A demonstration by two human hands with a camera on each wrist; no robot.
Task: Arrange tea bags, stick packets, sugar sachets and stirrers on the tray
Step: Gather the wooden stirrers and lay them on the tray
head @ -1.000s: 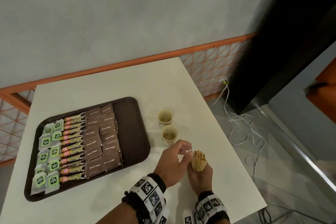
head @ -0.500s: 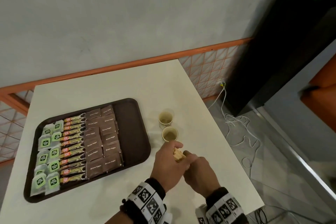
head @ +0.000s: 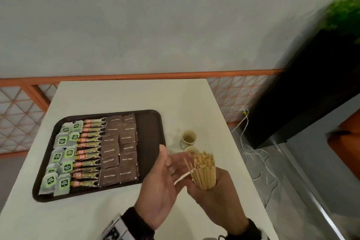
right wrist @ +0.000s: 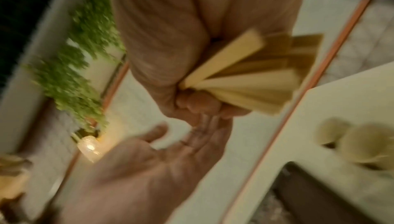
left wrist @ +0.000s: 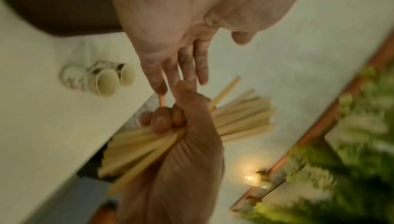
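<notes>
My right hand [head: 218, 193] grips a thick bundle of wooden stirrers [head: 204, 171] upright above the table, right of the tray; the same grip shows in the right wrist view on the stirrers [right wrist: 245, 76]. One stirrer juts out toward my left hand [head: 165, 173], which is held flat beside the bundle with straight fingers [left wrist: 185, 62] and holds nothing. The dark brown tray [head: 150, 122] carries green tea bags [head: 62, 160], stick packets [head: 87, 152] and brown sugar sachets [head: 118, 148] in columns. Its right strip is bare.
Two small paper cups [head: 188, 138] stand on the white table [head: 136, 95] just beyond the stirrers, the nearer one partly hidden. The table's right edge drops to a floor with white cables [head: 253, 154]. A wall and an orange rail run behind.
Half a second ago both hands were closed together over the bundle, low by the cups. Now my left hand has come off and flattened, and my right hand holds the bundle upright.
</notes>
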